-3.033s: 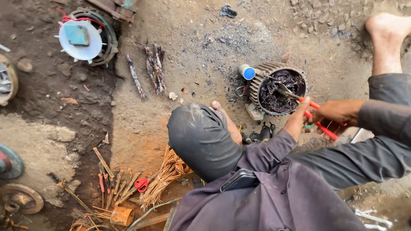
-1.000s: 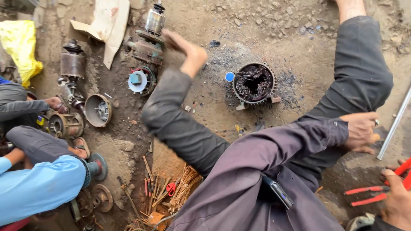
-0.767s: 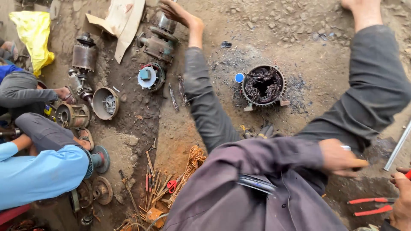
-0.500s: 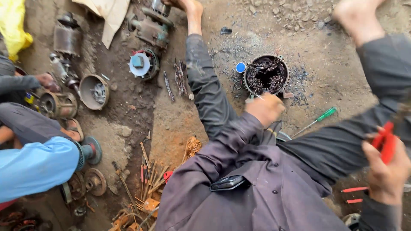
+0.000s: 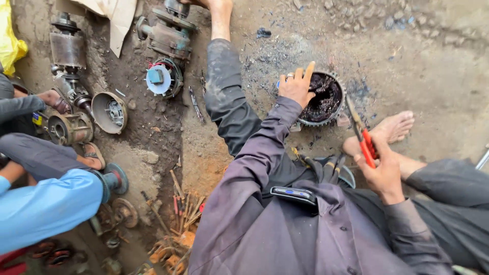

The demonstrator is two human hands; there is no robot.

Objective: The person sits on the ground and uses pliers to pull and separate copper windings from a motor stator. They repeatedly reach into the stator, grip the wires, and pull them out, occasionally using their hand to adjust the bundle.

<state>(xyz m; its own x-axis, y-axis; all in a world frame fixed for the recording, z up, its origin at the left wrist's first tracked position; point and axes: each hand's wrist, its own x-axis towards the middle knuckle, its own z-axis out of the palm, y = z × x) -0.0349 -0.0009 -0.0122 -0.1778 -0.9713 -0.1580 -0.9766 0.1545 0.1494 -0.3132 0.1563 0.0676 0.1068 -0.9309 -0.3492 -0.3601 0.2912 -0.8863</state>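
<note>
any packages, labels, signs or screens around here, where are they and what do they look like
Phone: dark slab with a small blue spot, poking out of the shirt pocket, screen not showing.
Yellow bag: crumpled, top left edge.
Cardboard sheet: pale tan, top left by the motor parts.
No signs or lit screens.

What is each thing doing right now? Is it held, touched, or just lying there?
Left hand: open, fingers resting on the round stator.
Round stator: on the ground, full of dark burnt windings.
Right hand: closed on the red-handled pliers.
Red-handled pliers: held, tip toward the stator.
White-capped motor part: lying untouched.
</note>
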